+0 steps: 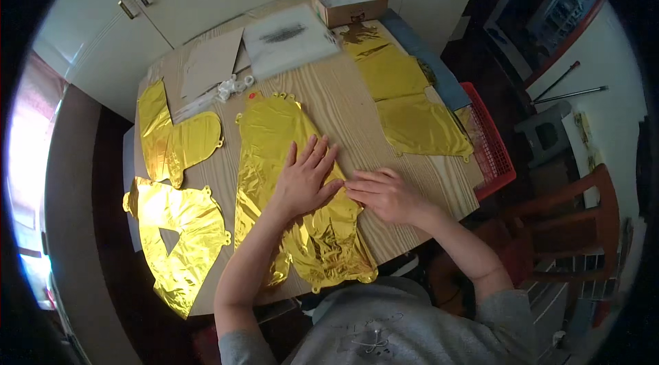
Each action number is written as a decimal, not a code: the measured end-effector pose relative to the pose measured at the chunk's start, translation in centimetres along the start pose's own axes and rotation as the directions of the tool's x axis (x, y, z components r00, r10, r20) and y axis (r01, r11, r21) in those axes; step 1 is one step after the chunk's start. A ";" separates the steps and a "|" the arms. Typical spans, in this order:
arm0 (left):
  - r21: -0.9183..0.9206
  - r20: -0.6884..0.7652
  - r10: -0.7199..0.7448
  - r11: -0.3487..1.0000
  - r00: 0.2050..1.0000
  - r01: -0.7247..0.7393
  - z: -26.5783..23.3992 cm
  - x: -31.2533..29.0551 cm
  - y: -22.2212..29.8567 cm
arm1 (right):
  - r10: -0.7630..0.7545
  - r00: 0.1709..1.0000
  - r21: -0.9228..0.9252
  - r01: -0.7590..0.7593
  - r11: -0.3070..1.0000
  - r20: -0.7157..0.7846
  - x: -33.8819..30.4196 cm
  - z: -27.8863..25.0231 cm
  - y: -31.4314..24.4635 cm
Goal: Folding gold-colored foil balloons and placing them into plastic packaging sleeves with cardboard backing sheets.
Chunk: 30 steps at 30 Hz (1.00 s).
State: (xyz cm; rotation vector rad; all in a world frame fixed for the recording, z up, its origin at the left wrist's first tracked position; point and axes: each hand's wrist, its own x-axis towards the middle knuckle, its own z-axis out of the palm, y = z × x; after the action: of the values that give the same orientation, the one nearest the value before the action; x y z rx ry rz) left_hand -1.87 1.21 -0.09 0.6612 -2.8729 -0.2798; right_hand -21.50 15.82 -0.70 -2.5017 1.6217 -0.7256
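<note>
Presently, the gold foil balloon (pixel 264 125) lies mid-tabletop (pixel 439 180), long axis near-to-far, under the flat, finger-spread left hand (pixel 302 181); the right hand (pixel 388 196), fingers bunched, adjoins its right edge, pinch indeterminable.

left hand (pixel 305 181) rests on a gold foil piece (pixel 269 126), right hand (pixel 386 195) at its edge.

Grey shirt (pixel 425 317), short sleeves (pixel 506 313), dark chest print (pixel 375 342), bare hands (pixel 305 183)
</note>
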 end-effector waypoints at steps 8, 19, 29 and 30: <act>-0.007 0.005 -0.007 1.000 1.000 0.007 0.0 0.0 -0.1 | -0.006 1.000 0.007 0.006 1.000 0.007 -0.5 0.3 0.2; 0.019 0.015 -0.010 1.000 1.000 0.010 0.1 0.1 -0.2 | -0.017 1.000 0.016 0.017 1.000 0.021 -0.3 0.0 0.0; -0.145 -0.260 -0.386 0.922 0.885 0.360 -0.5 2.8 -2.9 | -0.009 1.000 0.027 0.010 1.000 -0.011 -0.5 0.4 0.1; -0.182 -0.324 -0.408 0.912 0.854 0.367 -0.3 3.3 -3.5 | -0.015 1.000 0.017 0.015 1.000 -0.024 -0.5 0.3 0.1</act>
State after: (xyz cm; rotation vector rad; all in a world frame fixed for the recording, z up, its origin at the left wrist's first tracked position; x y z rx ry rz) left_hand -3.29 -3.46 -0.12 1.1417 -2.3420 -0.3350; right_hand -21.60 16.15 -1.16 -2.5054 1.5992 -0.7700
